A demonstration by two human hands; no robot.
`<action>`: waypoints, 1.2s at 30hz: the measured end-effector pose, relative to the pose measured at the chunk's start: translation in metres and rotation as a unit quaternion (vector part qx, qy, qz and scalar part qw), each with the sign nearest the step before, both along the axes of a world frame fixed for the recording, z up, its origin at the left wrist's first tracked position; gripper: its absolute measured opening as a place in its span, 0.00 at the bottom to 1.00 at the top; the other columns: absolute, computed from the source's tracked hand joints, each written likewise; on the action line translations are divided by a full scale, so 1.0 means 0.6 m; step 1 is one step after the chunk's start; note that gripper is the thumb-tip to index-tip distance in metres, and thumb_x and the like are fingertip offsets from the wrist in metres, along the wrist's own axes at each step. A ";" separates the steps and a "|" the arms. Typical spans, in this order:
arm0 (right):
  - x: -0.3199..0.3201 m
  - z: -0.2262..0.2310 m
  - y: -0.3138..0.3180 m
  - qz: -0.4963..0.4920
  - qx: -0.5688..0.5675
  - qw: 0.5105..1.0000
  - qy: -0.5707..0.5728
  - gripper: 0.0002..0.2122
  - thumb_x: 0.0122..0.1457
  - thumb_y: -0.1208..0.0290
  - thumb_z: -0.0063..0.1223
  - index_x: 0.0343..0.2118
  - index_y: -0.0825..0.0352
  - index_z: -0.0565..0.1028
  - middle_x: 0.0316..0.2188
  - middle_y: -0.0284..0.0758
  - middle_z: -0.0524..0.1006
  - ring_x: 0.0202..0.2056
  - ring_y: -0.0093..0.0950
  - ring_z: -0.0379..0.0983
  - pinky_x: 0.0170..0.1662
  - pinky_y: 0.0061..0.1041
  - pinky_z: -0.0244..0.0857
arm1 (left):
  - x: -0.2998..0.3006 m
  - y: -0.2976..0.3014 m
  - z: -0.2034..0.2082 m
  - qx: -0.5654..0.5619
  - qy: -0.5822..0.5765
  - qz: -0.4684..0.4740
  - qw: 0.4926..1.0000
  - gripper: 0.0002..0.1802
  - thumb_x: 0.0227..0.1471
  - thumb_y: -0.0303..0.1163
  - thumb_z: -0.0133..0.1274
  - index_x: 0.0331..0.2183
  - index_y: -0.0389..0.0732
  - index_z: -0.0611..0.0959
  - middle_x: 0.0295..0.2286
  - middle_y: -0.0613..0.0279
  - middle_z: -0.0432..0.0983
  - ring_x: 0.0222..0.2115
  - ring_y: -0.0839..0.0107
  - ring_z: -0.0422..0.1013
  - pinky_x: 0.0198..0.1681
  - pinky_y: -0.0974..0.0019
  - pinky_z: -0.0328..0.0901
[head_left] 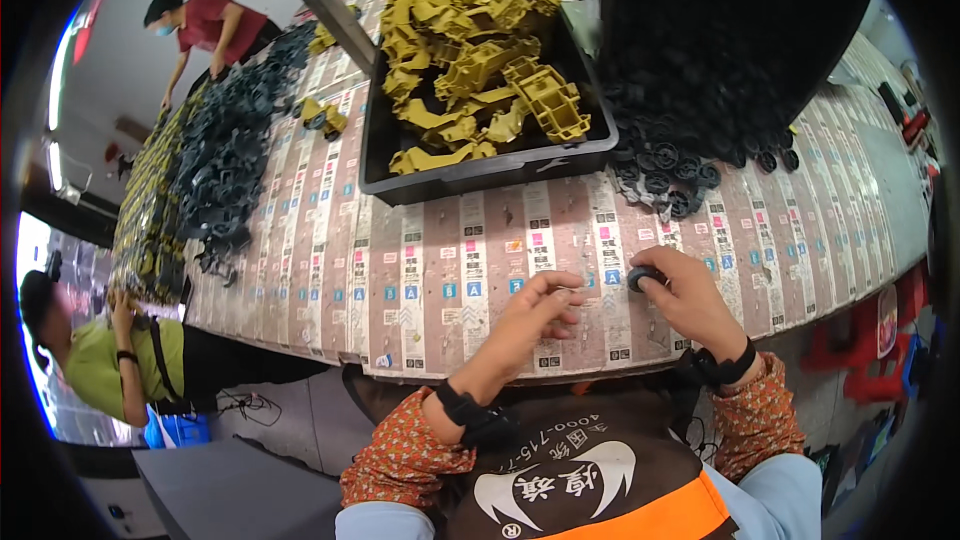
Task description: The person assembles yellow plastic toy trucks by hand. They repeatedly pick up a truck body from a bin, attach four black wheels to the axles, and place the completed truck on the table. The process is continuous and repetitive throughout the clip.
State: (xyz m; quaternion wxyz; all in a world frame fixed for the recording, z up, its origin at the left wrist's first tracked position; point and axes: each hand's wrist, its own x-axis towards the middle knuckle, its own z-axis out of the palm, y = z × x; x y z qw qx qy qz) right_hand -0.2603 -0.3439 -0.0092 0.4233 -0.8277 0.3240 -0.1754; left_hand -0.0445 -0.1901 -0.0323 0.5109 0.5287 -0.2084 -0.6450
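Observation:
My right hand (690, 298) pinches a small black wheel-like part (645, 278) between thumb and fingers, just over the table. To its left, my left hand (530, 325) hovers with fingers apart and slightly curled, holding nothing. Beyond both hands stands a black bin (490, 176) heaped with yellow molded plastic parts (460, 65). At the bin's right, loose black round parts (670, 175) spill onto the table; they resemble the one in my right hand.
A dark open container (730, 20) lies beyond the round parts. Dark plastic pieces (235, 130) pile up at the left, beside rows of yellow-and-black parts (150, 210). Two people, one in red (215, 32) and one in green (110, 360), work along the left side. Red stools (880, 360) stand at the right.

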 end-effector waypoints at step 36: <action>0.078 0.187 0.022 0.091 0.104 0.972 -0.188 0.17 0.59 0.72 0.62 0.50 0.71 0.75 0.36 0.28 0.79 0.34 0.16 0.71 0.38 0.17 0.65 | 0.044 -0.021 0.219 -0.219 -0.530 -0.152 0.805 0.52 0.41 0.22 0.63 0.67 0.53 0.63 0.47 0.50 0.75 0.48 0.53 0.77 0.47 0.50 0.71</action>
